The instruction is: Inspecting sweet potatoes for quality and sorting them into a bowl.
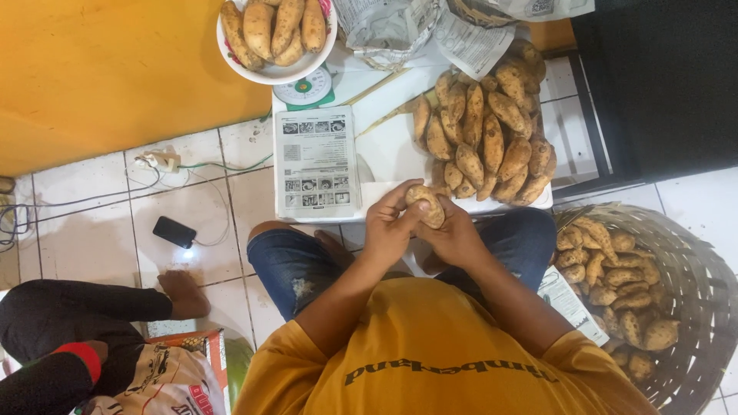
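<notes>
Brown-skinned sweet potato (425,205) sits clasped between left hand (389,224) and right hand (453,237), fingers curled snug round it; looks firm, dense, rough enough to grip mid-body.

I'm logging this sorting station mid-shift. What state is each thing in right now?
Left hand: gripping the tuber.
Right hand: gripping the tuber from the other side.
Tuber: held up between both hands.
Bowl: heaped with tubers, sitting on the scale.
Woven basket: partly filled.
Pile on the board: loose, unsorted.
Phone: lying on the tiles.
</notes>
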